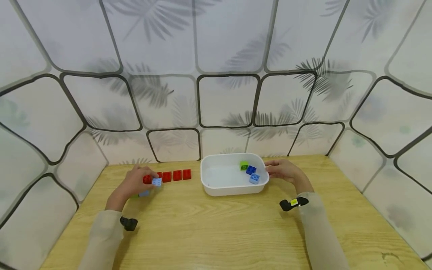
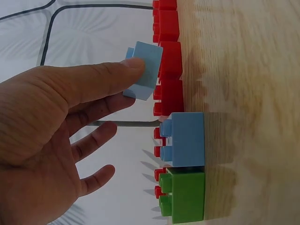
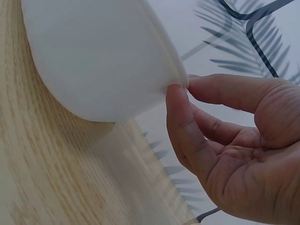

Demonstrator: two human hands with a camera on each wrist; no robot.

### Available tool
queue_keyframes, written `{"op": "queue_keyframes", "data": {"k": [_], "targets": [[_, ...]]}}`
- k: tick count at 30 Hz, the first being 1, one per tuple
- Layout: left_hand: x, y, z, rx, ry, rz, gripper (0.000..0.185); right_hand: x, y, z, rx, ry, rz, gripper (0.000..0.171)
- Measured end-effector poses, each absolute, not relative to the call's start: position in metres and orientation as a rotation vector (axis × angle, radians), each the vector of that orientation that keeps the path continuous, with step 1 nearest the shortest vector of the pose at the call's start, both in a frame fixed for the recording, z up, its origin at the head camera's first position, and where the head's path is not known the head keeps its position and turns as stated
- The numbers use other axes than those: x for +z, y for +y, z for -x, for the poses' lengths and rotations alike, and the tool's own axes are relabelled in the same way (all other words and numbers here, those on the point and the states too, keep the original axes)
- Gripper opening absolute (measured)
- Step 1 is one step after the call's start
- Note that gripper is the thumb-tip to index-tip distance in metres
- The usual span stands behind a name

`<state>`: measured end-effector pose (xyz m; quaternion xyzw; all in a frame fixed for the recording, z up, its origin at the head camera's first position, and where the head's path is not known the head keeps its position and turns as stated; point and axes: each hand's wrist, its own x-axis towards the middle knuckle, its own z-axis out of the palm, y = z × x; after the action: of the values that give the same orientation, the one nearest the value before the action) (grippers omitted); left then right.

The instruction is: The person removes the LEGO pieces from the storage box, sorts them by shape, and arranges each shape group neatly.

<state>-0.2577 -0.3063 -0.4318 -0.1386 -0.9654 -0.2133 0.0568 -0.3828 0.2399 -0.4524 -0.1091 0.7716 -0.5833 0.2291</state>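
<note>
My left hand pinches a light blue toy brick between thumb and index finger, above the table, its other fingers spread. Behind it runs a row of red bricks along the back of the table. Below the hand, a second light blue brick stands against a green brick, both in front of the red row. On the other side, my right hand pinches the right end rim of a white plastic bin between thumb and fingers.
Inside the bin, toward its right end, lie a lime green brick, a dark blue brick and a light blue brick. The wooden table ends at a patterned curtain at the back and sides.
</note>
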Motion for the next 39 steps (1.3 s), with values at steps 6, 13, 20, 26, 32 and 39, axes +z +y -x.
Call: {"op": "queue_keyframes", "data": {"k": [6, 13, 20, 26, 32, 39], "targets": [[-0.436, -0.307, 0.257, -0.638, -2.970, 0.406, 0.022, -0.453, 0.240, 0.383, -1.600, 2.134, 0.292, 0.051], [-0.440, -0.308, 0.257, -0.664, -3.007, 0.383, 0.022, -0.454, 0.238, 0.381, -1.625, 2.124, 0.304, 0.054], [-0.444, -0.308, 0.258, -0.624, -3.016, 0.371, 0.023, -0.456, 0.239, 0.382, -1.671, 2.085, 0.331, 0.059], [-0.446, -0.309, 0.259, -0.623, -3.023, 0.354, 0.022, -0.454, 0.238, 0.382, -1.665, 2.114, 0.331, 0.058], [-0.446, -0.311, 0.261, -0.624, -3.038, 0.336, 0.023, -0.452, 0.237, 0.381, -1.665, 2.135, 0.337, 0.056], [-0.447, -0.311, 0.261, -0.642, -3.043, 0.323, 0.024, -0.458, 0.240, 0.383, -1.731, 2.061, 0.375, 0.057]]}}
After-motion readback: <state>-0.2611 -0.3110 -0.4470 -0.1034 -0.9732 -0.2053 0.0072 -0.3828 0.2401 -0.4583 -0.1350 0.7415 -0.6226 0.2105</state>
